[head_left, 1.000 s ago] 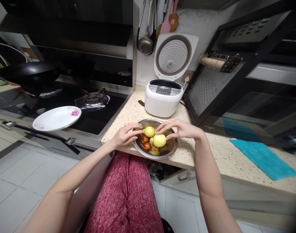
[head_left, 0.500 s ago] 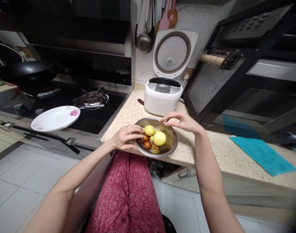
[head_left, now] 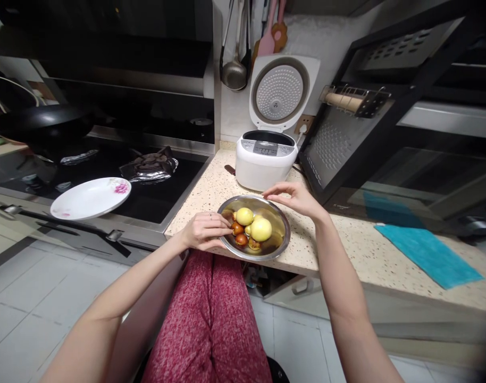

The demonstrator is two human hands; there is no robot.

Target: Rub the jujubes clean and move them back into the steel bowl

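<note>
A shallow metal bowl point(head_left: 281, 242) sits at the counter's front edge. Inside it lie a larger pale yellow round piece point(head_left: 261, 229), a smaller yellow piece point(head_left: 244, 216), reddish-brown dates point(head_left: 241, 240) and several small yellowish bits. My left hand point(head_left: 205, 231) grips the bowl's left rim, fingers on top and thumb low at the outside. At the far right rim, my right hand point(head_left: 293, 197) holds the edge between its fingertips and thumb, palm down. The fingertips of the left hand come close to the dates.
Behind the bowl stands a white rice cooker point(head_left: 265, 162), lid raised. A white floral plate point(head_left: 90, 199) overhangs the stove's front edge at left. A black wok point(head_left: 43, 119) is farther back. To the right lie a teal cloth point(head_left: 428, 255) and a dark oven point(head_left: 438, 175).
My left fingers have drawn back from over the dates to the bowl's rim. The fingers of my right hand have closed in on the far rim. The contents look unchanged.
</note>
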